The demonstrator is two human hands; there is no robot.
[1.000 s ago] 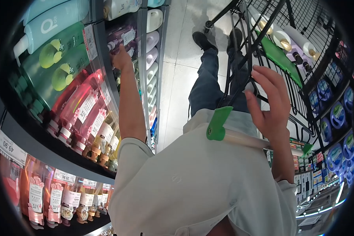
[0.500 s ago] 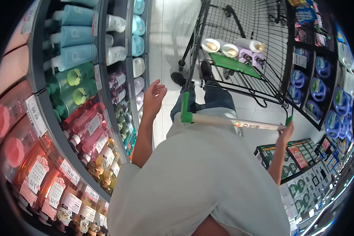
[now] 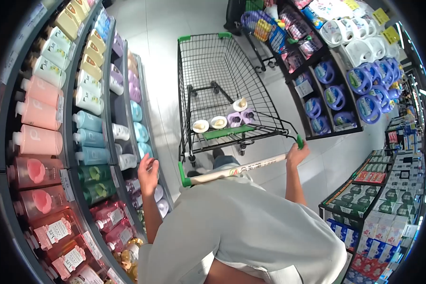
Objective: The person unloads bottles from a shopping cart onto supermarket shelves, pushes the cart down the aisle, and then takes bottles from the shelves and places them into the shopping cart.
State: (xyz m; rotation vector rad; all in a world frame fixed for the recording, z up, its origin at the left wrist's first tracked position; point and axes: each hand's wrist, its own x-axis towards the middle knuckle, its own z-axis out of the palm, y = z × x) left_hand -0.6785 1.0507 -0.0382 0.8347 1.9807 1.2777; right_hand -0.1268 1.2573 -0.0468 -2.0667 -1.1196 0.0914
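The cart handle [image 3: 239, 171] is placed straight in front of the body, with its long axis run crosswise from left to right and its right end set a little farther forward. Its right end is held by the right hand [image 3: 298, 152], fingers curled in at the green end cap [image 3: 300, 141]; the full wrap of the thumb cannot be told. Nothing is held by the left hand [image 3: 148, 175], which is half open with fingers loosely bent. It is held up between the shelf [image 3: 71, 182] and the handle's left end, apart from the handle; the left end lies just to its right, so that end is nearer to the left hand. Whether the shelf edge is touched cannot be told. The cart [image 3: 204, 36] is pointed ahead, its basket beyond the handle. White bottles [image 3: 201, 126] and purple bottles [image 3: 234, 119] are grouped at the near end, by a green panel [image 3: 229, 132]. Blue bottles [image 3: 91, 137] are lined up on the shelf at left; purple jugs [image 3: 334, 97] are stacked at right.
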